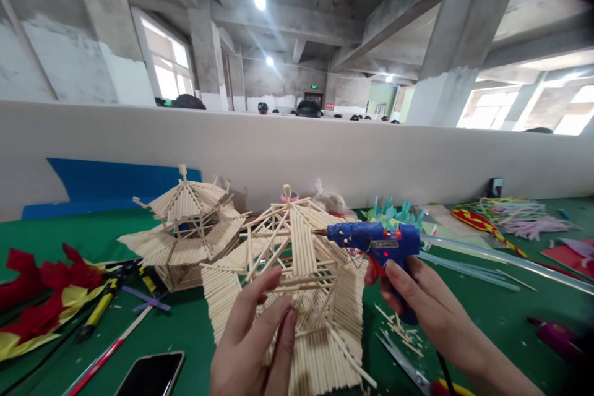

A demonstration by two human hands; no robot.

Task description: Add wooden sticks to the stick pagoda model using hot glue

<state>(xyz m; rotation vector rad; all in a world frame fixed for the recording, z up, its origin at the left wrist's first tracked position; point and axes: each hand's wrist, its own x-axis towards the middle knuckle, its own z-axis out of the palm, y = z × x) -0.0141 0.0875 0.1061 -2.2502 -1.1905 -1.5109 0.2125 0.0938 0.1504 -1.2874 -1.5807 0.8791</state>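
Observation:
My right hand (pixel 427 309) is wrapped round the handle of a blue glue gun (pixel 371 238), a clear glue stick (pixel 501 263) trailing from its back. The nozzle points left, at or very near the roof slats of a pavilion model (pixel 304 241) built from thin wooden sticks. In front of this model is my left hand (pixel 255 340), thumb and fingers brought together; whatever they pinch is too small or hidden to name. Part of the roof is covered with slats, and other parts show bare frame sticks. A second stick pavilion (pixel 190 223) stands behind on the left.
Scissors (pixel 403 362) and loose stick bits (pixel 401 331) lie right of the model. A phone (pixel 151 374) rests at the front left, near red and yellow crepe paper (pixel 51 297). Coloured strips (pixel 515 213) lie far right. A white partition (pixel 297 148) closes off the back.

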